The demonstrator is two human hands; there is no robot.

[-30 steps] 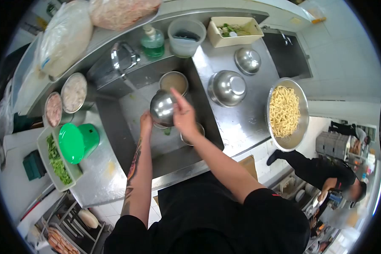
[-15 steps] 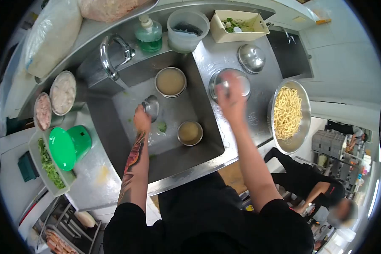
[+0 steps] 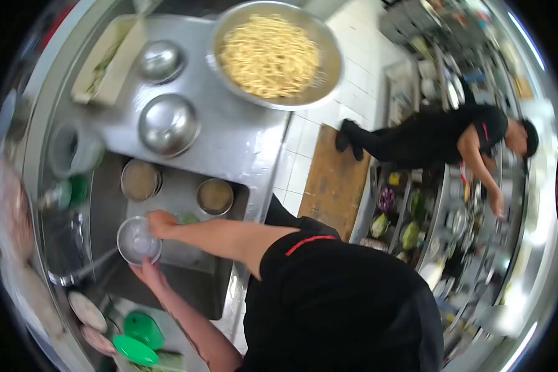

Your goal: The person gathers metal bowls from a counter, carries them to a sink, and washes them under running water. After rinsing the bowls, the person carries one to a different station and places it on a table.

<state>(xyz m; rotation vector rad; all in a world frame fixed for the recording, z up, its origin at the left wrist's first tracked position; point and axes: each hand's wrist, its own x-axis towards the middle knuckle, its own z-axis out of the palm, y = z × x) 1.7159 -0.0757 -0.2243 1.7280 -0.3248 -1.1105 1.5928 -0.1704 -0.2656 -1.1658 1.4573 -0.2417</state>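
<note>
A small metal bowl (image 3: 136, 240) is held over the sink (image 3: 192, 266), with water from the tap (image 3: 96, 263) running at it. My left hand (image 3: 149, 271), on the tattooed arm, grips the bowl's lower rim. Against its right side, my right hand (image 3: 161, 224) is closed on the rim. Two bowls of cloudy liquid stand in the sink, one (image 3: 139, 180) above the held bowl and a smaller one (image 3: 215, 196) to the right. A green scrap (image 3: 188, 218) lies beside my right wrist.
Two upturned metal bowls (image 3: 167, 125) sit on the steel counter (image 3: 229, 139), near a colander (image 3: 328, 62) of noodles and a cream bin (image 3: 108, 59) of greens. Green plastic containers (image 3: 144, 330) are at the lower left. Another person (image 3: 440, 136) works at shelves on the right.
The view has turned and shifted right. My right hand has come from the upturned bowl on the counter to the small bowl in the sink, which both hands now hold.
</note>
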